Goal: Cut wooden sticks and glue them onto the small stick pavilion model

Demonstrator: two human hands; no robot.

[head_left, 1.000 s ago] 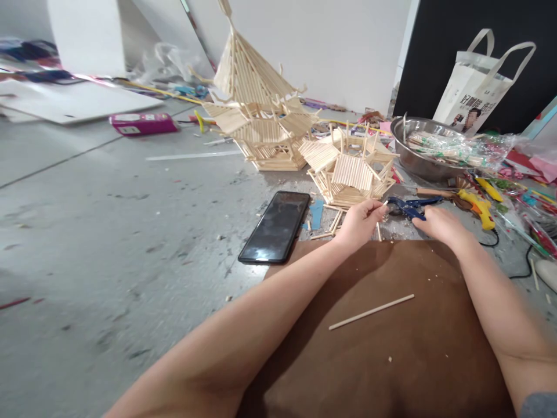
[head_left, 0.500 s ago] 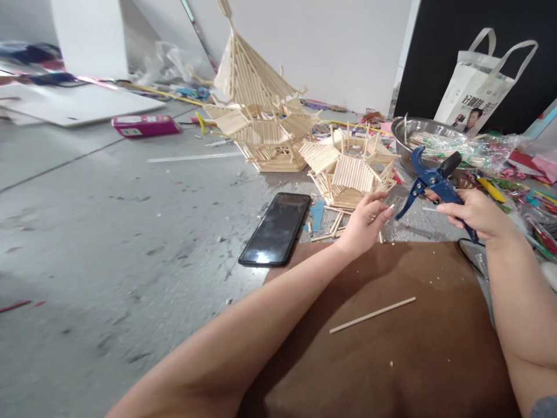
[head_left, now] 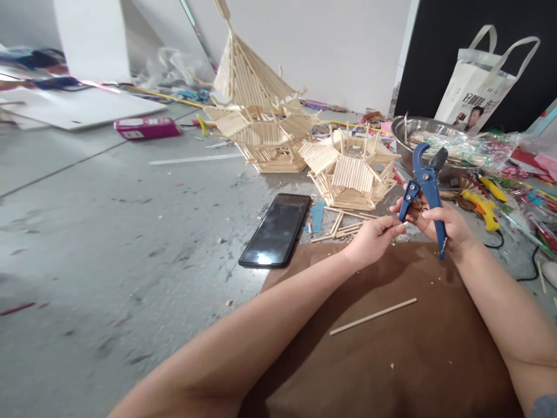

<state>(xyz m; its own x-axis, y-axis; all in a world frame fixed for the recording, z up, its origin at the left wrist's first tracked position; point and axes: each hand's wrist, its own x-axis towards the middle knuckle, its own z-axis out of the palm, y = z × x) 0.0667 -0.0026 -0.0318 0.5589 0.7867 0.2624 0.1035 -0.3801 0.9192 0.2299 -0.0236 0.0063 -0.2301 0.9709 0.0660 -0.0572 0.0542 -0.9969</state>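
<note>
My right hand is closed around a blue pipe cutter, its hooked jaw pointing up and away. Touching or nearly touching the cutter's lower handle, my left hand pinches a small wooden stick, of which only a pale tip shows. On the brown mat below lies a single longer wooden stick. Several cut sticks are scattered just beyond my left hand. Behind them stands a small open stick model, beside a taller pagoda-like stick model.
A black phone lies left of the mat. At the right are a yellow glue gun, a metal bowl with bagged sticks and a white bag. A purple box lies on the grey floor.
My right hand has brought the pipe cutter left and turned it more upright. My left hand has moved slightly right and lower, so both hands are now together. The glue gun has come into sight.
</note>
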